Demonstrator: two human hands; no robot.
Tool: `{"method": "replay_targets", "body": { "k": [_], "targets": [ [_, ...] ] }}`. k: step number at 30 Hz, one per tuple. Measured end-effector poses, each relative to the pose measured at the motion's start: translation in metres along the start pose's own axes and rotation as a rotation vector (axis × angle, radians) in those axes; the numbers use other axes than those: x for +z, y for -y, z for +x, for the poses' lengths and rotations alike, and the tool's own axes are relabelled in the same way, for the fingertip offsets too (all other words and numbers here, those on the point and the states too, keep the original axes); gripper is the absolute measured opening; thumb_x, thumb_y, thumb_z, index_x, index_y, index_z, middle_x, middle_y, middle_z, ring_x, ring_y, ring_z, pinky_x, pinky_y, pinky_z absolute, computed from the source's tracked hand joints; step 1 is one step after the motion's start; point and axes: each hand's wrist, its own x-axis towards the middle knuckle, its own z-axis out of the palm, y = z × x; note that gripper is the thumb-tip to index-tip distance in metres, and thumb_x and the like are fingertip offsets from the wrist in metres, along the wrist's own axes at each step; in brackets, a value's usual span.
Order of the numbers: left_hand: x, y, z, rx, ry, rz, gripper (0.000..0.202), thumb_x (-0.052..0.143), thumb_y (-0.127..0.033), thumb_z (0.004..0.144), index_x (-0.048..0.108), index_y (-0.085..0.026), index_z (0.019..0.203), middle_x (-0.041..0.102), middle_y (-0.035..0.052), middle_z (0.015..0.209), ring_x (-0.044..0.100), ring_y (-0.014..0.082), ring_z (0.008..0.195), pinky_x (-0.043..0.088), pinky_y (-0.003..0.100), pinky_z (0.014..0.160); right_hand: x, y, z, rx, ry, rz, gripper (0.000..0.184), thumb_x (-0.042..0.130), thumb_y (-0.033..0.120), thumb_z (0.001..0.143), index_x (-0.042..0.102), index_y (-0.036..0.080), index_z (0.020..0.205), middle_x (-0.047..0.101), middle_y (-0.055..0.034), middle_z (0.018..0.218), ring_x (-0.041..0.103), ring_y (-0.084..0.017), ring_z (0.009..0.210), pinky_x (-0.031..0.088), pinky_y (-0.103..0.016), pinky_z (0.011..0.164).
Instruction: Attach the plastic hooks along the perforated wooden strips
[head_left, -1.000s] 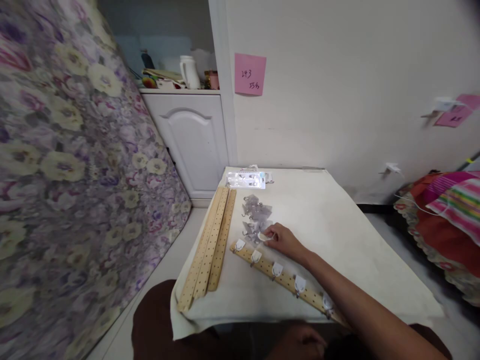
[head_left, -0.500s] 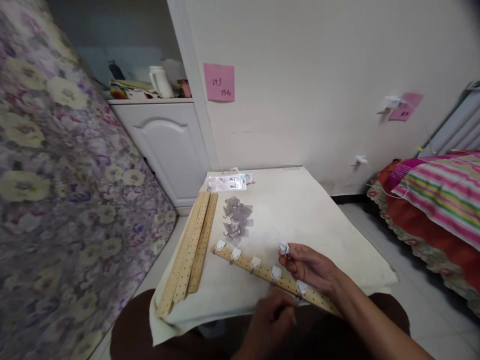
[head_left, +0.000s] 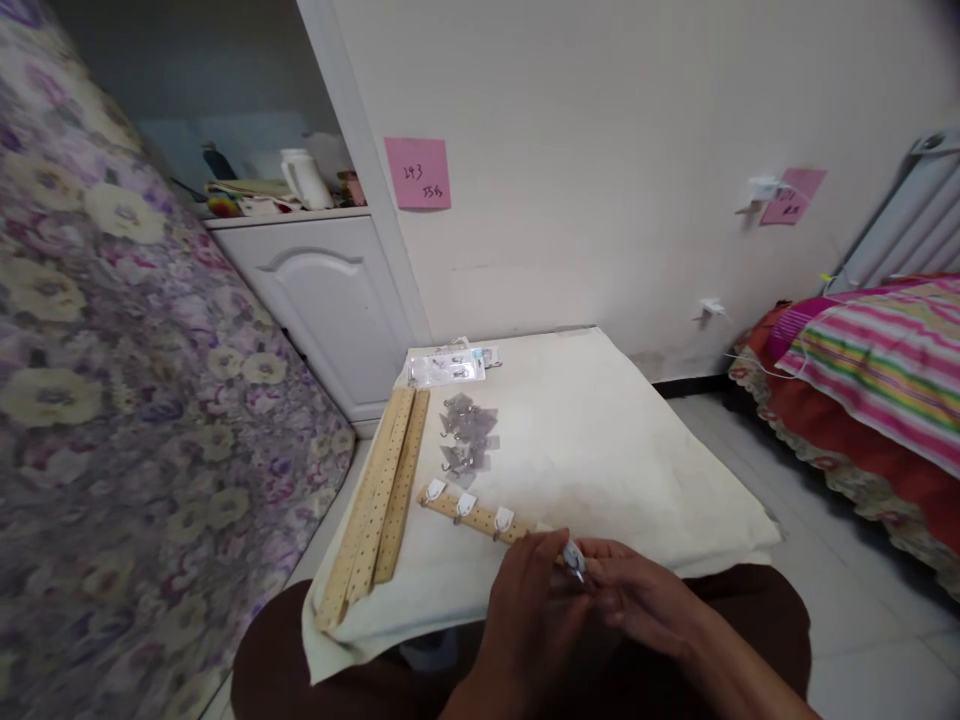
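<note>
A perforated wooden strip [head_left: 480,519] lies slantwise near the table's front edge. White adhesive hooks [head_left: 465,503] sit along its left part, and my hands cover its right part. My right hand [head_left: 637,590] pinches a small adhesive hook [head_left: 574,561] with a metal end above the strip. Against that hook's left side press the bent fingertips of my left hand [head_left: 529,600]; its thumb is partly hidden. Further back, a pile of loose clear hooks [head_left: 469,435] with grey square backings rests on the cloth.
Several more perforated wooden strips [head_left: 379,490] lie lengthwise at the table's left. A clear plastic package [head_left: 446,367] is at the back edge. Pale cloth [head_left: 600,430] covers the table, which stands against the wall. A bed [head_left: 885,370] is on the right.
My left hand has risen from the front edge to meet the hook. My right hand has lowered the hook toward it. The view has shifted slightly.
</note>
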Motion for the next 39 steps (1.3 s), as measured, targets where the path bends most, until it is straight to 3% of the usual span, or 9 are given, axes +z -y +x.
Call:
{"method": "replay_targets", "body": {
  "k": [3, 7, 11, 16, 20, 25, 28, 34, 39],
  "targets": [
    [0.002, -0.003, -0.006, -0.049, 0.039, -0.019, 0.047, 0.061, -0.016, 0.076, 0.044, -0.024, 0.119, 0.060, 0.0065, 0.107, 0.058, 0.0213, 0.099, 0.050, 0.039, 0.085, -0.001, -0.007, -0.009, 0.004, -0.038, -0.015, 0.015, 0.067, 0.028, 0.077, 0.065, 0.015, 0.084, 0.041, 0.0050, 0.059, 0.026, -0.003, 0.044, 0.021, -0.016, 0.040],
    [0.002, -0.010, -0.010, -0.080, 0.091, -0.059, 0.053, 0.068, -0.026, 0.072, 0.044, -0.023, 0.119, 0.061, 0.0065, 0.106, 0.059, 0.0221, 0.095, 0.050, 0.038, 0.083, 0.004, -0.016, -0.017, 0.003, -0.086, -0.024, 0.014, 0.069, 0.029, 0.075, 0.065, 0.018, 0.084, 0.045, 0.0038, 0.063, 0.031, -0.004, 0.047, 0.023, -0.016, 0.041],
    [-0.001, -0.021, -0.011, -0.155, 0.149, -0.101, 0.040, 0.066, -0.022, 0.072, 0.050, -0.024, 0.109, 0.062, 0.0038, 0.099, 0.059, 0.0205, 0.091, 0.049, 0.035, 0.081, 0.007, -0.023, -0.024, -0.014, -0.106, -0.052, 0.015, 0.068, 0.028, 0.076, 0.065, 0.016, 0.083, 0.048, 0.0032, 0.063, 0.033, -0.003, 0.046, 0.026, -0.017, 0.044],
    [-0.007, -0.026, -0.010, -0.233, 0.183, -0.284, 0.037, 0.061, -0.020, 0.076, 0.052, -0.022, 0.111, 0.062, 0.0041, 0.098, 0.058, 0.0174, 0.087, 0.047, 0.029, 0.078, 0.004, -0.025, -0.031, -0.048, -0.146, -0.079, 0.018, 0.066, 0.033, 0.078, 0.064, 0.016, 0.082, 0.053, 0.0030, 0.060, 0.038, -0.003, 0.043, 0.028, -0.016, 0.042],
    [-0.010, -0.026, -0.009, -0.375, 0.212, -0.427, 0.028, 0.059, -0.030, 0.081, 0.056, -0.019, 0.106, 0.064, 0.0031, 0.085, 0.056, 0.0148, 0.074, 0.045, 0.025, 0.068, 0.005, -0.028, -0.031, -0.089, -0.255, -0.255, 0.029, 0.062, 0.045, 0.079, 0.060, 0.016, 0.079, 0.063, -0.0013, 0.067, 0.050, -0.007, 0.045, 0.039, -0.018, 0.043],
    [-0.011, -0.027, -0.005, -0.494, 0.227, -0.596, 0.026, 0.047, -0.039, 0.088, 0.060, -0.017, 0.091, 0.062, 0.0006, 0.069, 0.056, 0.0134, 0.065, 0.043, 0.024, 0.062, 0.008, -0.027, -0.029, -0.137, -0.388, -0.545, 0.041, 0.055, 0.056, 0.080, 0.055, 0.016, 0.070, 0.059, 0.0017, 0.054, 0.052, -0.008, 0.040, 0.040, -0.019, 0.041],
    [-0.005, -0.027, -0.005, -0.581, 0.234, -0.716, 0.027, 0.045, -0.040, 0.089, 0.058, -0.016, 0.083, 0.060, -0.0012, 0.063, 0.056, 0.0119, 0.056, 0.043, 0.025, 0.059, 0.008, -0.023, -0.031, -0.164, -0.402, -0.612, 0.041, 0.053, 0.056, 0.081, 0.054, 0.016, 0.070, 0.058, 0.0032, 0.053, 0.049, -0.007, 0.040, 0.039, -0.019, 0.042],
    [0.016, -0.018, -0.010, -0.751, 0.260, -1.002, 0.028, 0.055, -0.042, 0.080, 0.055, -0.014, 0.082, 0.062, 0.0001, 0.067, 0.057, 0.0112, 0.048, 0.042, 0.024, 0.048, 0.001, -0.020, -0.036, -0.190, -0.438, -0.614, 0.036, 0.055, 0.053, 0.080, 0.053, 0.017, 0.078, 0.058, 0.0037, 0.059, 0.043, -0.005, 0.039, 0.032, -0.019, 0.040],
    [0.028, -0.013, -0.014, -0.828, 0.309, -1.049, 0.029, 0.054, -0.042, 0.079, 0.056, -0.013, 0.084, 0.063, 0.0003, 0.065, 0.057, 0.0103, 0.046, 0.041, 0.022, 0.047, -0.007, -0.009, -0.049, -0.166, -0.459, -0.771, 0.032, 0.053, 0.049, 0.083, 0.056, 0.017, 0.078, 0.056, 0.0031, 0.062, 0.043, -0.008, 0.047, 0.032, -0.021, 0.046]
  ]
}}
